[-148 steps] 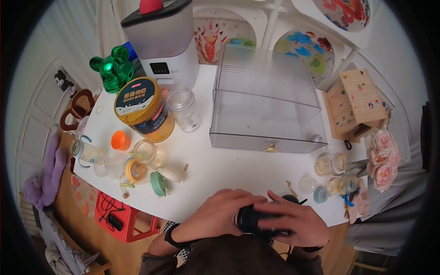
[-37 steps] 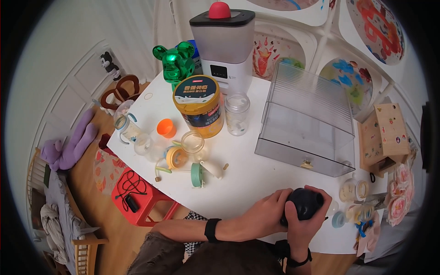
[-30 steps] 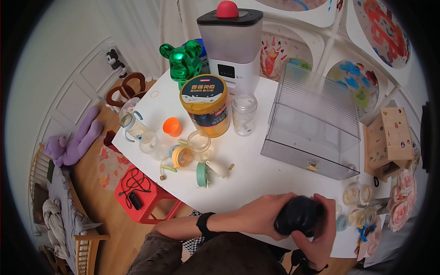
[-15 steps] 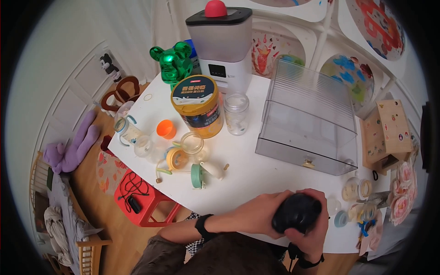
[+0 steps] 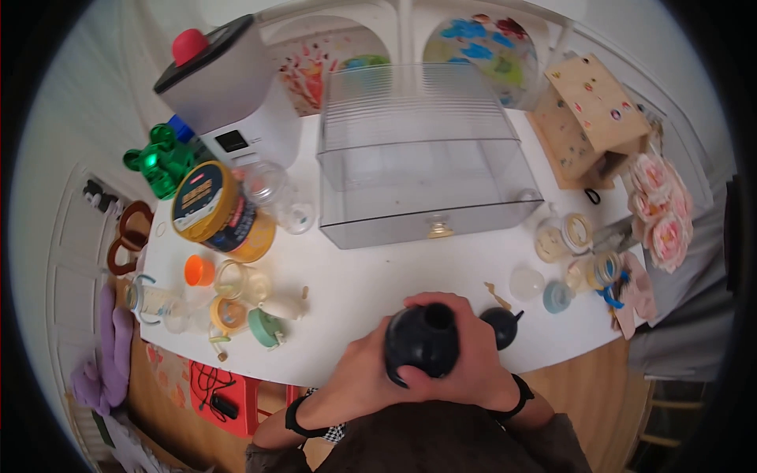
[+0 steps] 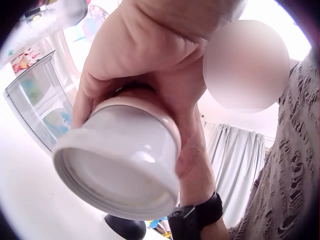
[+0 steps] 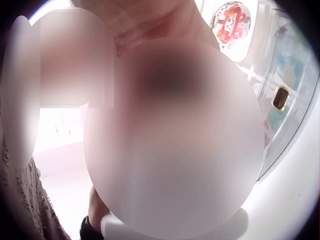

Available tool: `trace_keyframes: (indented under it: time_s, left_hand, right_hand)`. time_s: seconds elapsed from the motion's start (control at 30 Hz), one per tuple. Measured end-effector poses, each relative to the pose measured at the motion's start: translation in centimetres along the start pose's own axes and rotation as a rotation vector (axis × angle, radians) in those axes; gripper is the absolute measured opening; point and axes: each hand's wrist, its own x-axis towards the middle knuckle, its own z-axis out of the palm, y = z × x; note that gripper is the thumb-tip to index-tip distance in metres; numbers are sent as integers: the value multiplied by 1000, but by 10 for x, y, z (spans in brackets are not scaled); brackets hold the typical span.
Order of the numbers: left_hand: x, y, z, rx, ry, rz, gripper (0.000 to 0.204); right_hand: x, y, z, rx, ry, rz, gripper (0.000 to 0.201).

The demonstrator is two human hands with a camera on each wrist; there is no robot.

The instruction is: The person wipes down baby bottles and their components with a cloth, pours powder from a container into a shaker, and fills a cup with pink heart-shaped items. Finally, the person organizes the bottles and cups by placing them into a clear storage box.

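Both hands grip a black rounded vessel with a round dark opening facing up, held in front of the torso near the table's front edge. My left hand wraps its left side. My right hand is around its right side, thumb across the front. In the left wrist view, below the fingers, the held thing shows a pinkish band and a flared white base. The right wrist view is mostly blurred over it. A black ball-shaped piece with a thin spike lies on the table just right of my right hand.
A clear drawer box stands at the back middle. Left are a yellow tub, a clear jar, an orange cup and bottle parts. Small jars, a teal cap and a wooden house are right.
The head view has turned, so the table's things sit further left. The black vessel has tipped so its opening faces up, and the black piece with the spike shows beside the right hand.
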Motion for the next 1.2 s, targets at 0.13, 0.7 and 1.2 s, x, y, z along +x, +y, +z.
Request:
trace_keyframes:
  time_s: [0.13, 0.7, 1.2]
  left_hand:
    - [1, -5, 4, -26, 159, -6, 82]
    - [21, -37, 7, -77, 309, 38, 79]
    - [13, -48, 5, -168, 291, 252, 113]
  right_hand:
    - [-22, -14, -52, -241, 245, -128, 66]
    - [-71, 82, -56, -758, 249, 291, 81]
    - [20, -29, -22, -268, -71, -263, 75]
